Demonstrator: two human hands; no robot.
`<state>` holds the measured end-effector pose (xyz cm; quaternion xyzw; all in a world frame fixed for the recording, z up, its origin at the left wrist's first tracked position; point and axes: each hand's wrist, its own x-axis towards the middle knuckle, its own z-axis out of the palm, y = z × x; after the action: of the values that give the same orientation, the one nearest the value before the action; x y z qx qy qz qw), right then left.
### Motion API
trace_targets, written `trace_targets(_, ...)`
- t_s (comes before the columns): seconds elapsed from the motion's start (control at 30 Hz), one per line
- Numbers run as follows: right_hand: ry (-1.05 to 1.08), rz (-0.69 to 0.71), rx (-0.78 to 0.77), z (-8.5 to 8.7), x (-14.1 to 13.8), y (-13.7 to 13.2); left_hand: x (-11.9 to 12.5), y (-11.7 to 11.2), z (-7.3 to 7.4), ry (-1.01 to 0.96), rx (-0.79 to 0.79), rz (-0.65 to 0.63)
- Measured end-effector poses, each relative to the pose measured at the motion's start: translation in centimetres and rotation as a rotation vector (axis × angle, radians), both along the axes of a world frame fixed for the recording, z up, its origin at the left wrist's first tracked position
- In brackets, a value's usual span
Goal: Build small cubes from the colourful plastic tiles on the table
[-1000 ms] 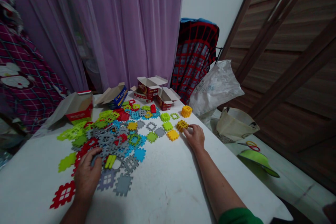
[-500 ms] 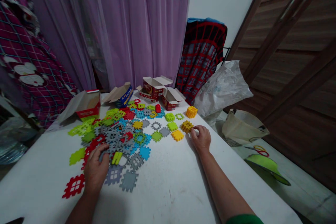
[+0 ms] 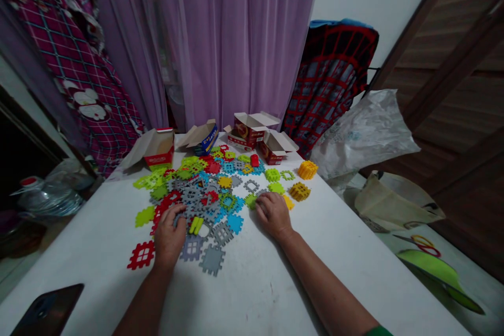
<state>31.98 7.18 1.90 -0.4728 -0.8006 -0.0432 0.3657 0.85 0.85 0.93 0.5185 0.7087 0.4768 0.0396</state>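
A heap of flat plastic interlocking tiles [image 3: 205, 194] in grey, blue, green, red and yellow lies spread on a white table [image 3: 252, 283]. My left hand [image 3: 170, 236] rests palm down on the near left of the heap, fingers bent over grey and red tiles. My right hand [image 3: 273, 213] lies on the heap's right edge, its curled fingers touching a small green tile [image 3: 250, 200] and a grey one. Two yellow cube-like assemblies [image 3: 300, 191] [image 3: 307, 169] sit just right of that hand. A lone red tile [image 3: 141, 255] lies at the near left.
Several opened cardboard boxes [image 3: 252, 134] stand at the table's far edge before a purple curtain. A dark phone [image 3: 47, 307] lies at the near left corner. Off the right edge are a plastic bag [image 3: 366, 136], a cloth bag, scissors [image 3: 423, 244] and a green cap on the floor.
My right hand has moved left from beside the yellow cube to the small tiles at the heap's right edge. The view swung left, bringing the phone in. My left hand stayed on the heap.
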Motion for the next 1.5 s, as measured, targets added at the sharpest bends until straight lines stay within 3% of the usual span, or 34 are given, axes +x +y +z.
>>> trace_targets(0.2,-0.051,0.111,-0.119,0.0,-4.9,0.1,0.1,0.0,-0.1,0.0,0.012,-0.007)
trace_targets(0.43,-0.005,0.035,-0.17,-0.8,-6.7,0.0,0.2,0.0,0.0,-0.015,0.021,-0.027)
trace_targets(0.67,0.039,-0.023,-0.182,-1.1,-6.5,0.0,0.3,0.0,0.1,-0.01,0.028,-0.028)
trace_targets(0.97,0.078,-0.407,-0.319,-1.3,-3.7,-0.4,0.1,0.2,-0.3,-0.015,0.031,-0.034)
trace_targets(1.07,0.09,-0.421,-0.321,-1.7,-2.8,-0.8,0.2,0.2,-0.2,-0.012,0.029,-0.029)
trace_targets(1.17,0.094,-0.333,-0.266,-1.8,-2.7,-1.0,0.3,0.1,0.0,-0.009,0.019,-0.021)
trace_targets(1.3,-0.002,-0.186,-0.183,-0.7,-3.8,0.0,0.5,-0.1,0.3,-0.009,0.022,-0.034)
trace_targets(1.5,-0.32,-0.191,-0.448,2.8,-5.5,1.7,0.4,0.1,0.0,-0.004,0.057,-0.046)
